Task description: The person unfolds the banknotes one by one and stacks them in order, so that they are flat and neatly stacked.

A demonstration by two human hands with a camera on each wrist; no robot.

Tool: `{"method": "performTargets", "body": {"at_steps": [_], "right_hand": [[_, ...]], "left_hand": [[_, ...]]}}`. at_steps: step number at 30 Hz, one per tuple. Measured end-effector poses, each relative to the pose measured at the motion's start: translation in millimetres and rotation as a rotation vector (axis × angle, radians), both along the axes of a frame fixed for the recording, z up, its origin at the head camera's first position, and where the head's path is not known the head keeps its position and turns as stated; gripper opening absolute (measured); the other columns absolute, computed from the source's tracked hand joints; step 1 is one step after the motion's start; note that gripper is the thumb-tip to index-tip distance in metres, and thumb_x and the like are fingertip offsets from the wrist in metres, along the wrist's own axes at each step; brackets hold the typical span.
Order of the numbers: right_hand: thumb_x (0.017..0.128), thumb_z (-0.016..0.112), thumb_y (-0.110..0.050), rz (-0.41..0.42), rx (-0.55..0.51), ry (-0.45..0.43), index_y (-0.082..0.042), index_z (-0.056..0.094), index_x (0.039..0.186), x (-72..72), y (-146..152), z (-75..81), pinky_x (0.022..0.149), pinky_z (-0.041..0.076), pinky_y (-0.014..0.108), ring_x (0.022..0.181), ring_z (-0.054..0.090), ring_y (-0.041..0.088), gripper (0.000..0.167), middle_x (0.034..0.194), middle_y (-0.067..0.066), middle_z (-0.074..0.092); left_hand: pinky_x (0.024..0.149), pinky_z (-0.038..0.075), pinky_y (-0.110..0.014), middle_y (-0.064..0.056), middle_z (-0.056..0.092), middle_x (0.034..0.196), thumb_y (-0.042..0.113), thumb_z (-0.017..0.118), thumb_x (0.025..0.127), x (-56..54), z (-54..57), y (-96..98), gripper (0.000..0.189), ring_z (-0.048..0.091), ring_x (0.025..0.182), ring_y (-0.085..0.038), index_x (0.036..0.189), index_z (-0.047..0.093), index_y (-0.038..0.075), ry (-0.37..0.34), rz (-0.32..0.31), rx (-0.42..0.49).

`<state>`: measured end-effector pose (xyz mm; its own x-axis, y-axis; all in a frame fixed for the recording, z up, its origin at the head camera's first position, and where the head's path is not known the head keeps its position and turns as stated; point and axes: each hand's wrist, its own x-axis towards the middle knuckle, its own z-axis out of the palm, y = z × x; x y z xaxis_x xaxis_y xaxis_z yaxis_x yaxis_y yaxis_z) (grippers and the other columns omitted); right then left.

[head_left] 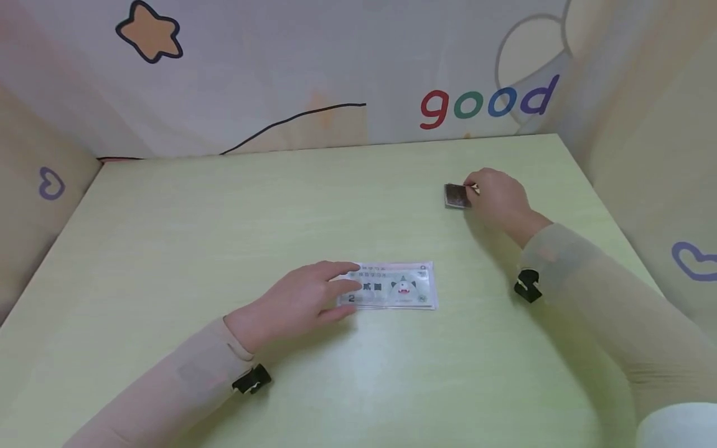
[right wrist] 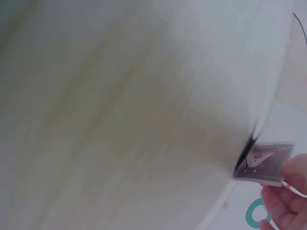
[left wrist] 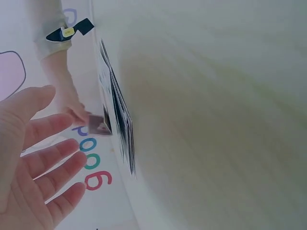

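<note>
In the head view, a small stack of play banknotes [head_left: 403,291] lies flat near the middle of the table, a green note marked 2 on top. My left hand [head_left: 297,297] hovers at its left end, fingers spread and relaxed; the left wrist view shows this hand [left wrist: 43,158] apart from the notes' layered edges [left wrist: 120,115]. Farther back on the right, my right hand [head_left: 500,194] pinches the right side of a small dark square card [head_left: 456,196]. Seen from the right wrist, the card [right wrist: 266,165] tilts up from a dark edge on the table and bears a pale printed figure.
Fabric walls with printed shapes and the word good [head_left: 490,102] enclose the back and sides of the pale green table [head_left: 252,205]. Black clips [head_left: 252,379] hang from both sleeves. A white rounded object [head_left: 680,426] fills the front right corner of the head view.
</note>
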<state>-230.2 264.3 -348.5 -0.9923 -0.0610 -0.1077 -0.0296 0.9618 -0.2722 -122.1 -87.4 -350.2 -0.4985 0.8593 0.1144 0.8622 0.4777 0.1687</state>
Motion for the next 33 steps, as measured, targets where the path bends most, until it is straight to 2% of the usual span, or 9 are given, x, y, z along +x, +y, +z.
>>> {"method": "performTargets", "body": {"at_steps": [3,7,10,15,21,26,33], "right_hand": [[0.096,0.049,-0.014,-0.031,-0.102,0.077,0.002,0.059,0.114,0.6,-1,7.2,0.090,0.042,0.051,0.103,0.051,0.036,0.027,0.115,0.022,0.057],[0.096,0.051,-0.019,-0.067,-0.265,0.134,0.001,0.060,0.112,4.9,1,9.6,0.084,0.045,0.045,0.101,0.051,0.033,0.027,0.110,0.019,0.059],[0.096,0.053,-0.024,-0.081,-0.377,0.143,0.000,0.061,0.111,8.6,1,10.1,0.078,0.046,0.039,0.099,0.050,0.030,0.029,0.108,0.017,0.060],[0.094,0.056,-0.028,-0.096,-0.493,0.131,-0.001,0.061,0.110,17.0,0,9.2,0.073,0.045,0.027,0.094,0.052,0.025,0.032,0.105,0.015,0.061],[0.093,0.057,-0.028,-0.070,-0.587,0.104,-0.002,0.061,0.113,27.4,-9,10.1,0.075,0.046,0.020,0.094,0.055,0.023,0.033,0.107,0.014,0.062],[0.093,0.058,-0.023,-0.016,-0.641,0.049,-0.002,0.062,0.113,36.5,-26,11.3,0.078,0.047,0.021,0.096,0.056,0.025,0.029,0.108,0.014,0.062],[0.092,0.060,-0.020,0.109,-0.658,-0.015,-0.003,0.064,0.111,50.4,-50,9.4,0.082,0.050,0.032,0.095,0.058,0.025,0.025,0.104,0.011,0.064]], "left_hand": [[0.091,0.046,-0.035,-0.011,0.055,0.127,0.030,0.064,0.088,-1.7,3.1,-1.2,0.034,0.054,0.112,-0.023,0.114,0.066,0.009,0.009,0.014,0.015],[0.089,0.047,-0.035,-0.010,0.057,0.124,0.028,0.065,0.088,-3.8,1.9,-0.5,0.030,0.057,0.108,-0.023,0.110,0.068,0.008,-0.011,0.067,0.074],[0.088,0.048,-0.034,-0.008,0.058,0.122,0.026,0.066,0.087,-5.7,0.7,0.3,0.028,0.057,0.106,-0.021,0.108,0.068,0.008,-0.038,0.108,0.119],[0.090,0.046,-0.035,-0.005,0.059,0.122,0.025,0.064,0.089,-6.7,0.1,4.0,0.027,0.056,0.110,-0.020,0.109,0.068,0.008,-0.114,0.164,0.168],[0.086,0.048,-0.035,-0.002,0.061,0.117,0.020,0.063,0.090,-11.9,3.3,11.2,0.024,0.056,0.109,-0.018,0.110,0.067,0.008,-0.250,0.287,0.318],[0.082,0.050,-0.037,-0.002,0.063,0.112,0.017,0.063,0.090,-20.2,5.4,18.9,0.024,0.058,0.104,-0.016,0.111,0.066,0.006,-0.367,0.333,0.454],[0.083,0.048,-0.040,-0.004,0.065,0.111,0.018,0.062,0.090,-32.2,7.5,35.2,0.027,0.060,0.097,-0.014,0.115,0.064,0.006,-0.410,0.385,0.566]]}}
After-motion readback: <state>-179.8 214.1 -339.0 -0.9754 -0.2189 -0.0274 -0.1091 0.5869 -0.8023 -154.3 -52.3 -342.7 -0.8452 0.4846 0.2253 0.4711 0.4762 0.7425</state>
